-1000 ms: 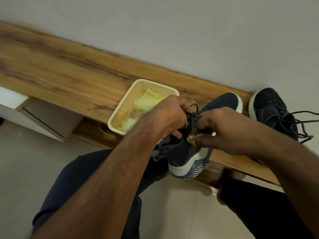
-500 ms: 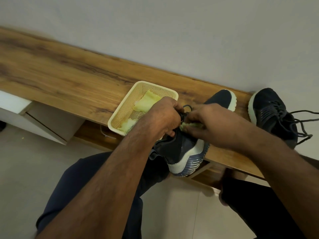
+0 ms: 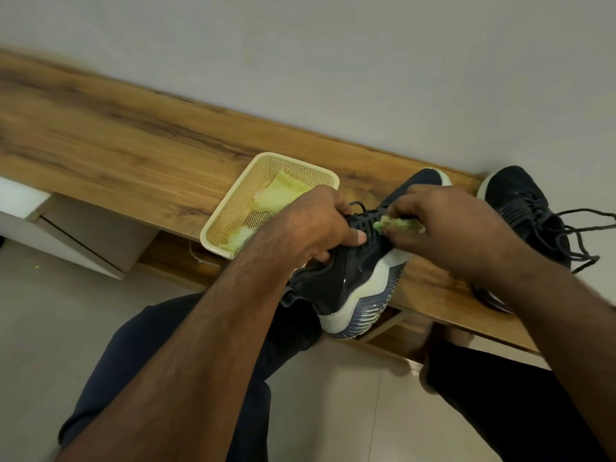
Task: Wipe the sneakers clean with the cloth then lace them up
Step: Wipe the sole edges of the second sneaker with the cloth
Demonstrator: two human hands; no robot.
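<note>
Dark sneaker [image 3: 346, 281] overhangs the wooden shelf [image 3: 133, 151] edge (heel out), gripped by left hand [image 3: 310, 228]. Right hand [image 3: 443, 225] pinches green cloth [image 3: 396, 224] onto its laces. Second sneaker [image 3: 520, 208] sits just right; basket [image 3: 233, 208] just left.

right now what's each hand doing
Left hand: grips the sneaker at its collar, thumb over the laces.
Right hand: pinches the cloth against the sneaker's laces.

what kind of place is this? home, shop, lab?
Probably a home, maybe an entryway: a low wooden bench against a plain wall, a tiled floor, and a second sneaker sitting with loose laces beside a small basket of cloths.
</note>
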